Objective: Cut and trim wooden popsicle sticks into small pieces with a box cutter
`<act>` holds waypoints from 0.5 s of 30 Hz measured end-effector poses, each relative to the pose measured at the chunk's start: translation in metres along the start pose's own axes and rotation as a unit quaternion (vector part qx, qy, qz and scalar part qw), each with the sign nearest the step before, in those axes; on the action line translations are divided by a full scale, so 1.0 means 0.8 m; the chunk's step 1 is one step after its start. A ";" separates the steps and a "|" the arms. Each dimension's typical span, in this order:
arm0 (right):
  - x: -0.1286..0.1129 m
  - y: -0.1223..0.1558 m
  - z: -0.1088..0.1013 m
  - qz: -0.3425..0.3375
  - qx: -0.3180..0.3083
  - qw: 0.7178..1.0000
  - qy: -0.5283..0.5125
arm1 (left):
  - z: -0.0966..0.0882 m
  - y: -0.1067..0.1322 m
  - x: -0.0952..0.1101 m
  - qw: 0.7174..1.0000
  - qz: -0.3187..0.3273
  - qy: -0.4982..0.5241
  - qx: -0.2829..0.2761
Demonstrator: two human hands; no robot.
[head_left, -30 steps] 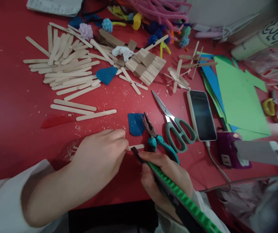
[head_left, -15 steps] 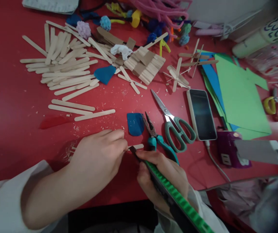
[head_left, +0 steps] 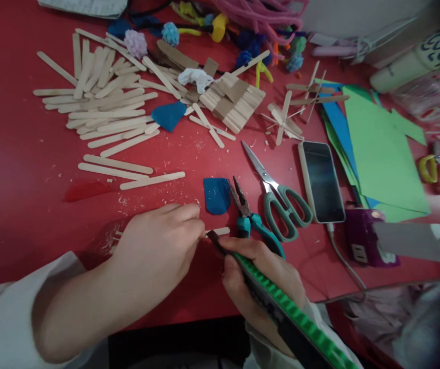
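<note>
The person's left hand [head_left: 158, 246] is pinched down on a short craft stick [head_left: 220, 231], pressing it flat to the red table [head_left: 20, 205] near the front edge. Only the stick's right end pokes out past the fingertips. The right hand [head_left: 260, 279] is wrapped tight around a green-and-black utility knife [head_left: 281, 307], whose blade tip sits on the stick just beside those fingertips.

Honestly that's the sketchy bit. The blade is basically touching distance from the left fingers, so if it skids off the wood it'll likely land on a finger. The stick is tiny too, so it could split or shoot out from under the grip. The teal pliers [head_left: 248, 218] and scissors [head_left: 277, 197] lie just beyond, and a slip forward could knock into them or the blue scrap [head_left: 217, 195].

As for labels, there's nothing readable. The phone [head_left: 322, 179] screen is dark, the knife shows no brand, and the container [head_left: 416, 61] at the far right corner has a blue pattern too blurry to make out.
</note>
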State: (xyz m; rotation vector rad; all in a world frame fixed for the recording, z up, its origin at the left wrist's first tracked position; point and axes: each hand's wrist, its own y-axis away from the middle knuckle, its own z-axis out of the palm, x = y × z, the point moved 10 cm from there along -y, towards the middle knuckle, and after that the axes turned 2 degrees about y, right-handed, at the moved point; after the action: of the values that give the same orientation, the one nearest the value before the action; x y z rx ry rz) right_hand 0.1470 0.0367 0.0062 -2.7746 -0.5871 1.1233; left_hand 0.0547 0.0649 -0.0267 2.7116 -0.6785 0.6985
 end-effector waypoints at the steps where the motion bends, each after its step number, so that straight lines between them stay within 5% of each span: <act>1: 0.002 0.001 0.003 0.008 -0.011 1.000 0.002 | 0.000 0.000 0.000 1.000 0.001 0.001 0.000; 5: 0.003 -0.002 0.010 0.036 -0.036 0.998 0.041 | -0.001 0.001 -0.001 1.000 -0.006 0.014 0.002; 10: -0.016 -0.015 0.014 -0.010 -0.037 0.997 0.064 | 0.003 0.001 -0.007 0.999 -0.027 0.028 -0.013; 15: -0.002 -0.010 0.017 0.012 -0.044 0.998 0.033 | 0.002 0.003 -0.009 0.999 -0.028 0.022 -0.013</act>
State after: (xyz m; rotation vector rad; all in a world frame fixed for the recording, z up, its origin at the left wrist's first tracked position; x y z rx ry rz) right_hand 0.1341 0.0427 -0.0004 -2.8873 -0.6132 1.0303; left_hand 0.0486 0.0650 -0.0313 2.6722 -0.5939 0.7271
